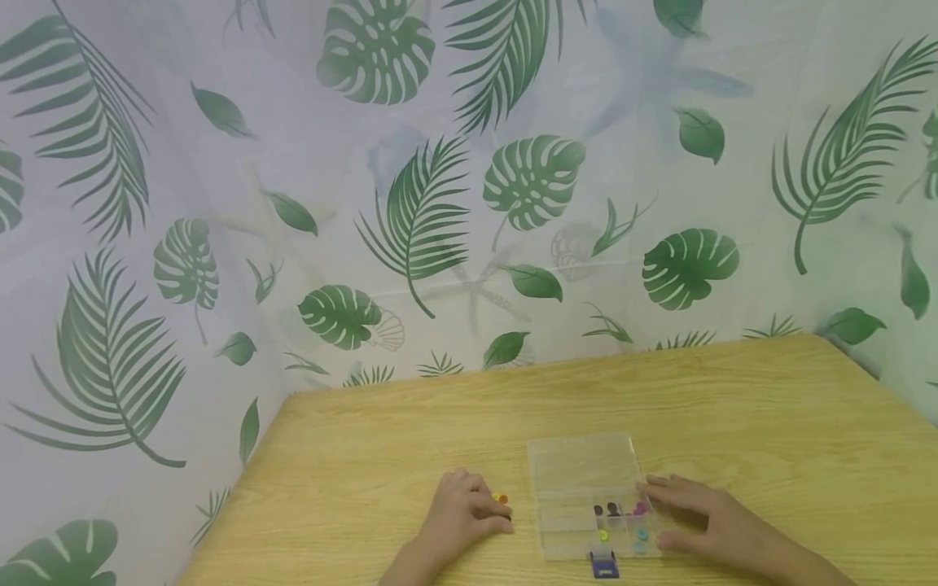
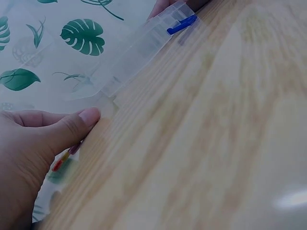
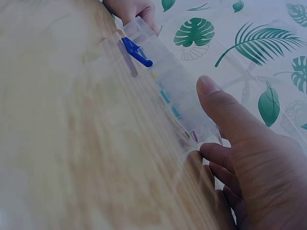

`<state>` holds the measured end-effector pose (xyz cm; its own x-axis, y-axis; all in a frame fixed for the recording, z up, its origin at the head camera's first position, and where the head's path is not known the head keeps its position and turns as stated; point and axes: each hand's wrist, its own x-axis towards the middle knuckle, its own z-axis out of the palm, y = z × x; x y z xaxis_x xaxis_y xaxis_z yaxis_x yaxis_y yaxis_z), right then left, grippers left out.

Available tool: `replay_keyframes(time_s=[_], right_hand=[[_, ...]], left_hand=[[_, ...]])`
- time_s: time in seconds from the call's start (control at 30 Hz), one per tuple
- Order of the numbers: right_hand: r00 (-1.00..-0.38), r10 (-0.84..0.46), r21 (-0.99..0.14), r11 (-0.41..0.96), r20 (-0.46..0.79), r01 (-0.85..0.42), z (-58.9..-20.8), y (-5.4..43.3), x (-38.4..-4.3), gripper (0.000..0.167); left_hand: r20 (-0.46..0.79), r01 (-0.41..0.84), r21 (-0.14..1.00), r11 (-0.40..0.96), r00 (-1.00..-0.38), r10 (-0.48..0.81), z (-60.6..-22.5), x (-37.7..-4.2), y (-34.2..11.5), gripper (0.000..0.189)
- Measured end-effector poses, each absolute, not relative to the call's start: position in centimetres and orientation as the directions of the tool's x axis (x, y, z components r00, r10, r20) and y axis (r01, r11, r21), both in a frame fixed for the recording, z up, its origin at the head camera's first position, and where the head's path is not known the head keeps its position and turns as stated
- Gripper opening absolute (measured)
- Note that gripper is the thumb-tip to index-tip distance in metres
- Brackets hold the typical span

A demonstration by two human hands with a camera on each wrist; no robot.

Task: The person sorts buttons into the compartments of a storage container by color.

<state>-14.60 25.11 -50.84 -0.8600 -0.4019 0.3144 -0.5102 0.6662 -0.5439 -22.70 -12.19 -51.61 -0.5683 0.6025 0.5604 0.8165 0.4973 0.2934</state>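
Head cam: spread right hand [image 1: 714,521] sits nearer the clear rectangular plastic box [image 1: 567,519], by its right edge. Left hand [image 1: 462,517] pinching? Can't tell.

Left grip [image 2: 41,148] near red piece [image 2: 58,165], clear box [image 2: 136,55] with blue latch [image 2: 182,25], wood table [image 2: 192,134], leaf-print backdrop [image 2: 43,60]

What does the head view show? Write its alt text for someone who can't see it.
A person's bare left hand is beside small yellow and orange pieces, left of an open, clear plastic compartment box, while the bare right hand is at the box's right edge. The box, on a yellowish wood-grain table, holds small purple, dark, yellow and blue pieces.
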Motion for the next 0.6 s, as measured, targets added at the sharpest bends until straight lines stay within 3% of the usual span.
replay_keyframes(time_s=[0.27, 0.6], right_hand=[[-0.856, -0.403, -0.52, 0.68, 0.323, -0.516, -50.87, 25.09, -14.68, 0.055], [-0.858, -0.399, -0.536, 0.67, 0.323, -0.513, -50.77, 25.03, -14.6, 0.053]], left_hand=[[0.556, 0.823, 0.301, 0.482, -0.562, 0.612, -51.52, -22.49, -12.15, 0.02], [0.407, 0.748, 0.491, 0.447, -0.65, 0.642, -50.96, -22.27, -12.18, 0.019]])
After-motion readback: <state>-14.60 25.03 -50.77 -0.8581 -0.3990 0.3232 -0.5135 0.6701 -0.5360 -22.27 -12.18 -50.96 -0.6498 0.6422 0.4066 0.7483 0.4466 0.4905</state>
